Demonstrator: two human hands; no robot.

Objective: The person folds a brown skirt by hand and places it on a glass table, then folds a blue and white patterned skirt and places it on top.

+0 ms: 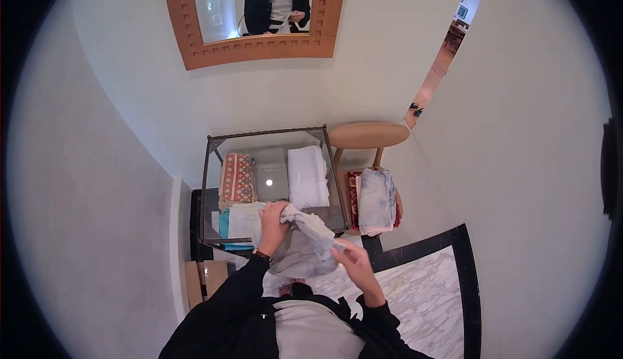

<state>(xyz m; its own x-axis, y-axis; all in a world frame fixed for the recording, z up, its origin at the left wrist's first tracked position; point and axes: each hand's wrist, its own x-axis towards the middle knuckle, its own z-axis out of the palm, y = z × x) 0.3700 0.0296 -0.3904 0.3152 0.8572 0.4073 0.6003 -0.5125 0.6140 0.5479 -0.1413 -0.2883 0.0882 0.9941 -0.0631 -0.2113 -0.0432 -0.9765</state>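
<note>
A pale grey-white cloth (306, 250) hangs loosely between my two hands, in front of the glass-topped table (271, 164). My left hand (273, 224) grips its upper left part over the table's front edge. On the right, my right hand (357, 265) has its fingers closed on the cloth's right edge. Behind the hands on the table lie a folded white cloth (307, 176) and a patterned orange cloth (237, 179). A whitish cloth (245, 221) on a teal one (224, 224) is at the front left, partly hidden by my left hand.
A chair (368, 134) stands right of the table, with folded cloths (377, 200) stacked on its seat. A wood-framed mirror (259, 53) hangs on the wall, showing a person. Cardboard boxes (216, 275) are at the lower left. The marble floor (422, 294) has a black border.
</note>
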